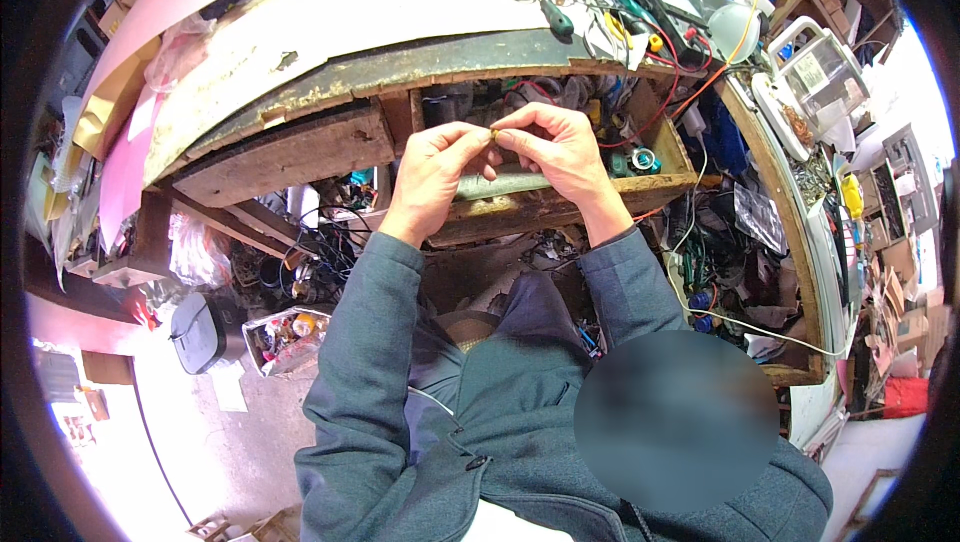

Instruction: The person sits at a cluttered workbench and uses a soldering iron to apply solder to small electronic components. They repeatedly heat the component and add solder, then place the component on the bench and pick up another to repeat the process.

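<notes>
Both hands are meeting over the open drawer (560, 204) of a worn wooden bench (300, 92). The left hand (432, 174) is pinching narrow, thumb and forefinger closing on one end of a tiny brownish part (494, 134); the right hand (556, 150) is pinching the other end the same way, its remaining fingers curling loosely. The part is sitting between the two sets of fingertips, in the air just above the drawer, too small to tell what it is.

By the look of it, the person is fitting or twisting the small piece between the fingers, a fine fingertip step in the middle of bench work. The next move is likely calling for a steady grip and small turning, with both hands staying close so the piece is not dropping into the clutter below.

A long greenish bar (505, 185) is lying across the drawer under the hands. Beyond them, on the benchtop, a green-handled screwdriver (553, 18) is resting near a tangle of coloured wires (640, 2). More cables and scraps are filling the shelves to the right, so anything that slips would be hard to find again.
</notes>
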